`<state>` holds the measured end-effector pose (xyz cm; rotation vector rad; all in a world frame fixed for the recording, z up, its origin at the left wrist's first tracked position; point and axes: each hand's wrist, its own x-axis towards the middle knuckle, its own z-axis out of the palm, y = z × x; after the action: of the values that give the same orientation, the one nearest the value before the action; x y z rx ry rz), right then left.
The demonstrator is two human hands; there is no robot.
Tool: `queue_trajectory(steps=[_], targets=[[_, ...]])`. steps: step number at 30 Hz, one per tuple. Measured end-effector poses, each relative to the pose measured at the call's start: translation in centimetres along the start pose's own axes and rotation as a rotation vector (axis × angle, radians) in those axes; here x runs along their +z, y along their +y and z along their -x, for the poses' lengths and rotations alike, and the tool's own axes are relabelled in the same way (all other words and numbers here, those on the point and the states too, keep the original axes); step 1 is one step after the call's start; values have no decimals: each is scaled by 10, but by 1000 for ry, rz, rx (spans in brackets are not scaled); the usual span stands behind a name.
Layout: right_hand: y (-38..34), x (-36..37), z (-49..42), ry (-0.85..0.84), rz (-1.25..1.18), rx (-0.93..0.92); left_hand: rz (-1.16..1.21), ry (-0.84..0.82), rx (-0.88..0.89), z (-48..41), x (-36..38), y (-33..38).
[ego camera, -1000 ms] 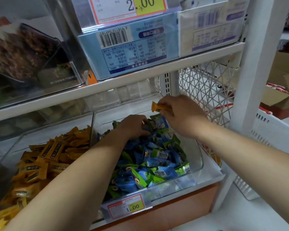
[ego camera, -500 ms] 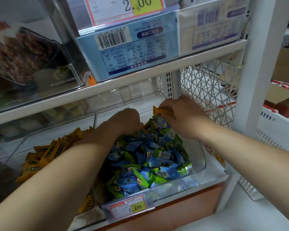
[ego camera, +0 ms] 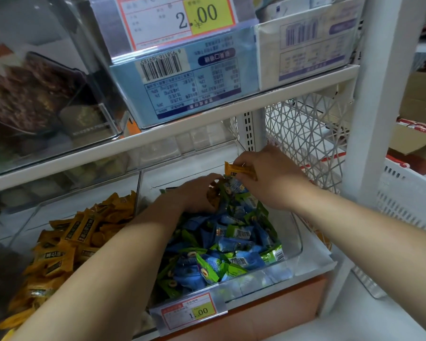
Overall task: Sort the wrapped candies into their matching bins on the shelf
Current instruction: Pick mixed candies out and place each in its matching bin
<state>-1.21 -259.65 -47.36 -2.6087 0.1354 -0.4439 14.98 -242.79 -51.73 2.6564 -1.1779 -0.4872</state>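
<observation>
A clear bin (ego camera: 296, 238) on the lower shelf holds a heap of blue and green wrapped candies (ego camera: 234, 242). To its left, a second clear bin (ego camera: 30, 225) is filled with orange wrapped candies (ego camera: 79, 235). My right hand (ego camera: 271, 179) hovers over the back of the blue-green heap and pinches an orange candy (ego camera: 239, 169) between thumb and fingers. My left hand (ego camera: 194, 193) digs into the back of the same heap, its fingers curled round an orange-brown wrapper (ego camera: 213, 194).
The shelf above (ego camera: 207, 119) hangs low over both bins and carries boxes and a 2.00 price tag. A white lattice panel (ego camera: 305, 134) and white post (ego camera: 369, 119) close off the right side. A white basket (ego camera: 408, 200) stands further right. A 1.00 tag (ego camera: 190, 312) fronts the bin.
My left hand has pushed further back in the blue-green heap, closer to my right hand, and an orange-brown wrapper now shows at its fingers. My right hand still holds its orange candy.
</observation>
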Motion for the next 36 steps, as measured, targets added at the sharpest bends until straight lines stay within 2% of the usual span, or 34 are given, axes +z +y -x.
queue_trajectory(steps=[5,10,15,20,24,31,33,36], targets=[[1,0,0,-7,-2,5,-114,-114,-63,-16,8,8],[4,-1,-2,-10,-22,8,-269,-45,-186,-29,26,16],[5,-2,2,-15,-21,-12,-380,-92,-246,-31,27,16],[7,-6,6,-44,-9,-4,-330,-109,-225,-18,21,12],[4,-7,5,-45,9,-8,-173,-52,-173,-2,12,21],[-2,-12,8,66,53,-60,576,465,-107,44,-49,37],[-9,-14,10,155,-36,-86,724,524,-123,56,-54,40],[-30,-11,13,215,-384,-31,873,475,-124,75,-46,44]])
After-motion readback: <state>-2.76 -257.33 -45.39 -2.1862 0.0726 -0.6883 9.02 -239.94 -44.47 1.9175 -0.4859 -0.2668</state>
